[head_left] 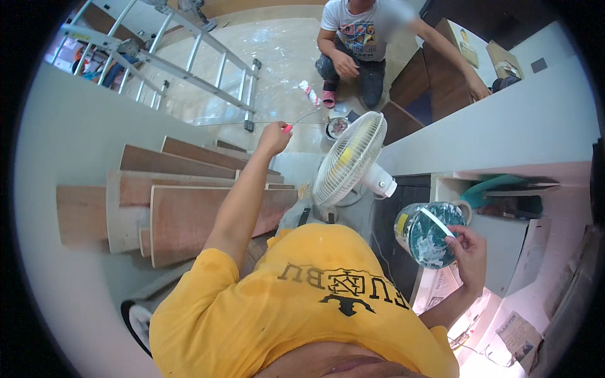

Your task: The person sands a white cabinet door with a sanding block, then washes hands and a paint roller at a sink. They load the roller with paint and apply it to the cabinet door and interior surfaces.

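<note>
My left hand (275, 138) is stretched forward, closed round the pinkish-red handle of a small paint roller (308, 93). The roller's fluffy white and red sleeve is at the far end of its wire, over the floor. Out to the right, my right hand (468, 247) pinches the white strap handle of a teal-lidded paint pail (423, 242). White smears mark the pail's lid, and a yellow label shows on its side. A white fan (353, 157) stands between my two arms.
A person (359, 38) crouches ahead, one arm reaching to a dark cabinet (435, 82). A small bucket (338, 128) sits on the floor before them. An aluminium ladder (195, 69) stands ahead left; plywood boards (208, 220) lean at left. Shelving (498, 233) is at right.
</note>
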Demonstrator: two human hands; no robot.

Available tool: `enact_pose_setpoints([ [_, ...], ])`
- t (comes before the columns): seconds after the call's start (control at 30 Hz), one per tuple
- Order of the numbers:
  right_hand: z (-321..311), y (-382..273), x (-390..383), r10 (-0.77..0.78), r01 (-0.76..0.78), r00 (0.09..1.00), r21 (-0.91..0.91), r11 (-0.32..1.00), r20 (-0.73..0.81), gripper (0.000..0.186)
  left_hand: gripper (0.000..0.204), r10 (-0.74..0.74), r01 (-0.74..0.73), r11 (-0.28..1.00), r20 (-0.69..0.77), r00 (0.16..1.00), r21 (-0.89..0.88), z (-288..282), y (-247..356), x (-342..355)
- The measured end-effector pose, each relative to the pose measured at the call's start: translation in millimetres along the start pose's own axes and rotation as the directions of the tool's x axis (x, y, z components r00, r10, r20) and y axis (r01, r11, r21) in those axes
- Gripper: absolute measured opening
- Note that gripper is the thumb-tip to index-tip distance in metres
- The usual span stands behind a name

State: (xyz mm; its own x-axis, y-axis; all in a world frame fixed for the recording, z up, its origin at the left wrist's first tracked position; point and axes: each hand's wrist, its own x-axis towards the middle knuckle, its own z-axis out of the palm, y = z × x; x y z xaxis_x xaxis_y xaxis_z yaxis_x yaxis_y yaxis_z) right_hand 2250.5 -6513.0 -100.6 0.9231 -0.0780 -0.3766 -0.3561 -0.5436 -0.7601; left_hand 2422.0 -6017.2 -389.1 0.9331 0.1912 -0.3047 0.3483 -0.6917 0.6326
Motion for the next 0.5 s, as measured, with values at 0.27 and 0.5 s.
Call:
enact_pose_setpoints([
  [0.27, 24, -28, 29, 0.112, -0.112, 0.993, 0.012, 0.994, -0.022, 0.021, 0.036, 0.008, -0.007, 0.999, 0.032, 0.999, -0.033, -7, -1, 53],
  [0.5, 40, -37, 24, 0.162, -0.16, 0.986, 0.059, 0.985, -0.038, 0.024, 0.035, 0.034, -0.033, 0.999, 0.052, 0.998, -0.019, -16, -12, 75],
])
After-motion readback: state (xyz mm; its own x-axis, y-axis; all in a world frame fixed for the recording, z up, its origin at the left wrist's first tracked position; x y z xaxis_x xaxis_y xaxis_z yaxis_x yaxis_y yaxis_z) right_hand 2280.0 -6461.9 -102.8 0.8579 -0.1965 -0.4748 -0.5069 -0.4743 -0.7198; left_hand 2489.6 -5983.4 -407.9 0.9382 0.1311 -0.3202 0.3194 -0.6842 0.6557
